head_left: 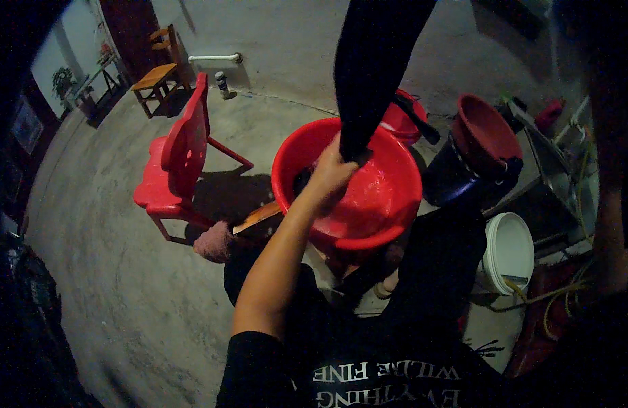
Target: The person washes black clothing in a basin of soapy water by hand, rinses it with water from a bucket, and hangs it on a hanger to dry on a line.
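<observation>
Pale-lettered black shirt (389, 352) fabric lay closest, on the near side of the red basin (358, 243). Over that basin, the person's left hand (331, 171) was clenched around a long black cloth (372, 71), which rose from the fist past the basin's far rim; the right hand was out of sight, its grip impossible to tell. Left of the basin stood a red chair (183, 146), right of it a white bucket (513, 248)

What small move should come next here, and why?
Probably a firmer squeeze by the left hand: it grips the dark cloth low down, over the wide red basin, which would likely catch any drips. The cloth's upper end runs out of view.
</observation>
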The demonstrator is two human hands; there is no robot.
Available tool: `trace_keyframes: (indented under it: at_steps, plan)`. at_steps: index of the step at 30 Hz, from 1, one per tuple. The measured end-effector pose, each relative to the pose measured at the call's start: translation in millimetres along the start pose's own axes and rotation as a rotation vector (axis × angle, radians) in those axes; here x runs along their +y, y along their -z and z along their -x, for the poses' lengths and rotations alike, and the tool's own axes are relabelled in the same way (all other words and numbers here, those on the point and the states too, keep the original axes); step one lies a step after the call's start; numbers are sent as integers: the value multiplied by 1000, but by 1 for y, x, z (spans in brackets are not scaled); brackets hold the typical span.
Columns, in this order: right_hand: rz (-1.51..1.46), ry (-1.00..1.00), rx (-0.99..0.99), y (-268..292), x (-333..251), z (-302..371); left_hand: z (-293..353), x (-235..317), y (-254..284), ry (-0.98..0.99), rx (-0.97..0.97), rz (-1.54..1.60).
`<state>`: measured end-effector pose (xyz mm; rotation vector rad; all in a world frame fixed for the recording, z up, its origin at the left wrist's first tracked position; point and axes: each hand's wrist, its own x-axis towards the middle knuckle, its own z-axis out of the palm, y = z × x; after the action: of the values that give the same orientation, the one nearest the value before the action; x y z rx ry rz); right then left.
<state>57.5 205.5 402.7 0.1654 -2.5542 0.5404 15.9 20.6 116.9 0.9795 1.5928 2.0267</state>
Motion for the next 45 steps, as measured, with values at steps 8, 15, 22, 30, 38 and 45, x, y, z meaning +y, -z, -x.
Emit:
trace_keyframes:
  at_steps: [8, 15, 22, 30, 38, 45]
  plan:
    - [-70, -184, -224, -131, 60, -31, 52, -56, -24, 375, -406, -551]
    - [-184, -361, -490, -246, 139, 121, 34, -68, 1, 327, -165, -759]
    - [-457, 180, -841, -235, 58, 130, 28, -53, 13, 473, -92, -838]
    - [-529, 147, -747, -246, 69, 153, 17, 2, 27, 60, 244, -535]
    - [-644, 1, -399, -169, 32, 66, 22, 7, 55, 31, 178, -125]
    - [-592, 129, -130, -92, 4, 31, 18, -22, 45, -114, 159, -259]
